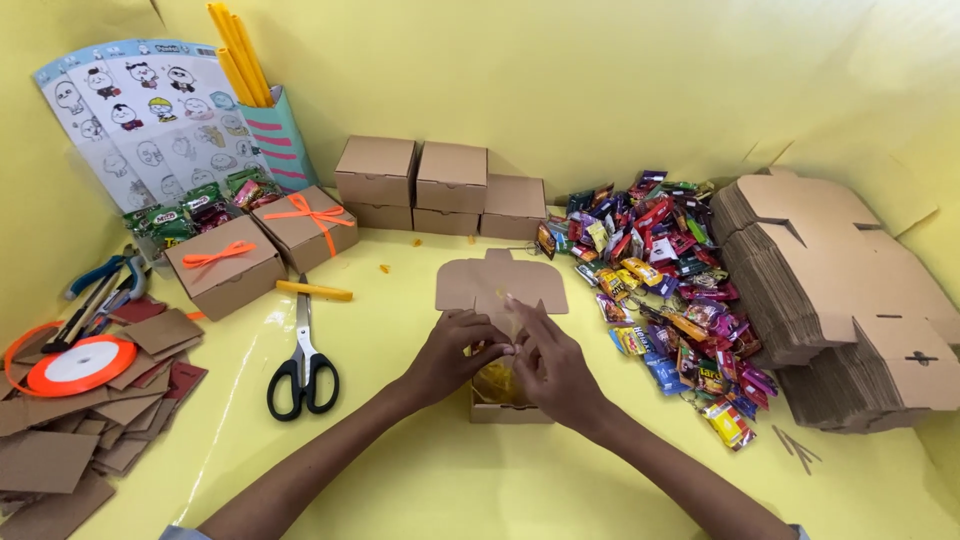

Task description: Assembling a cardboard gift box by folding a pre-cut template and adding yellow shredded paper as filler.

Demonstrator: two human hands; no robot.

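An open brown cardboard box [490, 410] sits in the middle of the yellow table, its lid flap [500, 282] laid back behind it. Yellow shredded filling [497, 383] shows inside. My left hand [455, 352] and my right hand [548, 362] meet over the box, fingertips pinched together on a small clear wrapper with yellow in it [511, 325]. Both hands hide most of the box's inside.
Black-handled scissors [302, 358] and a yellow stick [314, 290] lie left of the box. Two ribbon-tied boxes [262, 250], three plain closed boxes [440, 187], a candy pile [665, 290], stacked flat box blanks [830, 290], an orange ribbon spool [80, 365] and card pieces [90, 420] surround it.
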